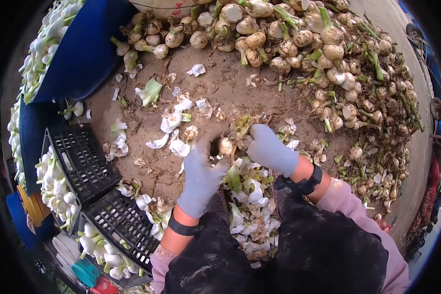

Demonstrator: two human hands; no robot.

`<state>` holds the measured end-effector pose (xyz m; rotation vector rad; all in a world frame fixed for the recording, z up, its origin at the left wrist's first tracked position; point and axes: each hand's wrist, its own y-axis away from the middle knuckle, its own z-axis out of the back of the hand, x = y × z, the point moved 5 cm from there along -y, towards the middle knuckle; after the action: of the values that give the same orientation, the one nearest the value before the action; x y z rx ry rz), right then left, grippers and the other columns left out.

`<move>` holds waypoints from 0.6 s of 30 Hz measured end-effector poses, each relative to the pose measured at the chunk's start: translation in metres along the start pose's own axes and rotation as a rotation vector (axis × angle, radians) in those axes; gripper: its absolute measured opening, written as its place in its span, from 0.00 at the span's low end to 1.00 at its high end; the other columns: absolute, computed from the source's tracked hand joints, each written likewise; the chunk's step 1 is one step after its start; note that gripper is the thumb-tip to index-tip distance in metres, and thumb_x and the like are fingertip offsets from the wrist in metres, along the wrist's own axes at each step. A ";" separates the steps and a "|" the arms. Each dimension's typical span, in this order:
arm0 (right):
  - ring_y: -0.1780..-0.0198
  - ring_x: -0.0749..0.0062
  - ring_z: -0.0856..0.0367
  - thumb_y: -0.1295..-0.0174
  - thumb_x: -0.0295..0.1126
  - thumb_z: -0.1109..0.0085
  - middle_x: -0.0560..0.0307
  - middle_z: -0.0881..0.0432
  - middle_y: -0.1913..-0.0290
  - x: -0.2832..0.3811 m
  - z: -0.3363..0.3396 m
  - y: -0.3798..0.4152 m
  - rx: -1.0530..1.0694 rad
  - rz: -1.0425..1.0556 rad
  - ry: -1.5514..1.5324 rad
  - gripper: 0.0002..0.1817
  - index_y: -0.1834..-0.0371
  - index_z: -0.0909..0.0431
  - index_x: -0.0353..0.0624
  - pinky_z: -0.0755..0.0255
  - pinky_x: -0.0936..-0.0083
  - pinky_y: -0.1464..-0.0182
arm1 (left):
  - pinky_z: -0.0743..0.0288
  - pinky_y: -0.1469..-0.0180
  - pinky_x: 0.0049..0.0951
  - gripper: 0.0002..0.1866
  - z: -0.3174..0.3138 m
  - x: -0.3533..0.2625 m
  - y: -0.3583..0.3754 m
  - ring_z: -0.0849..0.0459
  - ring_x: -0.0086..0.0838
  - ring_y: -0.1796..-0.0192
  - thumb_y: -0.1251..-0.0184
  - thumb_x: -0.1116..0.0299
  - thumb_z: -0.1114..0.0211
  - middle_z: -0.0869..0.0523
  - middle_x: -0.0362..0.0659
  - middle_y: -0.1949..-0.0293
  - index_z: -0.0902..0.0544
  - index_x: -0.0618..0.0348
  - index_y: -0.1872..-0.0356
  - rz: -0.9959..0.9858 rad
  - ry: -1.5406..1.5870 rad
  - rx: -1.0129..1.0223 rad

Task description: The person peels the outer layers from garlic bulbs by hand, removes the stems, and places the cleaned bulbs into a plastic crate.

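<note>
Both of my hands wear pale grey-blue gloves and meet over the ground in front of my lap. A round garlic bulb (pixel 225 146) with brownish skin sits between them. My right hand (pixel 271 151) is closed, its fingers pinching the bulb's ragged, dirty stalk and outer skin (pixel 242 128). Around the bulb's left side is my left hand (pixel 198 174), its fingers smeared by motion, so its grip does not show clearly. Just below the hands, between my legs, lies a heap of white and green garlic peelings (pixel 252 210).
A large pile of unpeeled garlic (pixel 328 54) spreads from the back round to the right. Left stand black plastic crates (pixel 81 157) and blue tubs (pixel 78 54) with clean white garlic (pixel 56 183). Loose peels (pixel 171 122) litter the dirt floor (pixel 157 83).
</note>
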<state>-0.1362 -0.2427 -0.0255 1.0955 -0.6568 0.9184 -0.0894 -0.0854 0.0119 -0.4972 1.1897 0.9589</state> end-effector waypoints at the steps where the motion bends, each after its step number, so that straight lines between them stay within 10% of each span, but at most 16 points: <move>1: 0.72 0.43 0.20 0.43 0.30 0.45 0.32 0.22 0.75 -0.002 -0.002 0.004 0.027 0.045 0.102 0.12 0.70 0.23 0.27 0.28 0.59 0.69 | 0.22 0.48 0.29 0.24 0.001 -0.002 -0.001 0.17 0.29 0.51 0.49 0.75 0.32 0.19 0.47 0.50 0.22 0.66 0.47 -0.045 -0.079 0.007; 4: 0.71 0.47 0.18 0.40 0.29 0.49 0.33 0.22 0.76 0.010 -0.012 0.013 0.032 0.088 0.197 0.13 0.68 0.23 0.26 0.27 0.61 0.69 | 0.23 0.46 0.29 0.24 -0.004 0.003 0.006 0.17 0.30 0.50 0.50 0.76 0.32 0.18 0.48 0.49 0.22 0.66 0.47 -0.057 -0.389 0.124; 6: 0.72 0.56 0.18 0.40 0.28 0.49 0.38 0.22 0.78 0.013 -0.009 0.026 0.172 -0.267 -0.121 0.12 0.67 0.23 0.26 0.27 0.61 0.69 | 0.22 0.46 0.29 0.25 -0.002 0.007 0.006 0.17 0.30 0.50 0.53 0.78 0.31 0.18 0.49 0.50 0.22 0.65 0.48 -0.037 -0.309 0.115; 13: 0.70 0.57 0.16 0.37 0.29 0.49 0.40 0.22 0.76 0.006 -0.010 0.020 0.099 -0.001 0.014 0.12 0.66 0.24 0.27 0.27 0.60 0.69 | 0.23 0.45 0.27 0.25 -0.003 0.006 0.011 0.17 0.29 0.51 0.52 0.79 0.27 0.18 0.46 0.51 0.23 0.68 0.50 0.006 -0.255 0.092; 18: 0.74 0.49 0.18 0.38 0.31 0.46 0.37 0.21 0.75 0.016 -0.017 0.025 0.197 -0.239 -0.363 0.12 0.69 0.23 0.28 0.27 0.60 0.70 | 0.20 0.51 0.27 0.25 0.001 0.025 0.016 0.16 0.29 0.56 0.50 0.79 0.26 0.18 0.44 0.56 0.25 0.67 0.49 0.387 0.601 0.000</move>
<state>-0.1502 -0.2172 -0.0066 1.5032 -0.7216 0.5906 -0.1007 -0.0668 -0.0090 -0.5890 1.8756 1.1782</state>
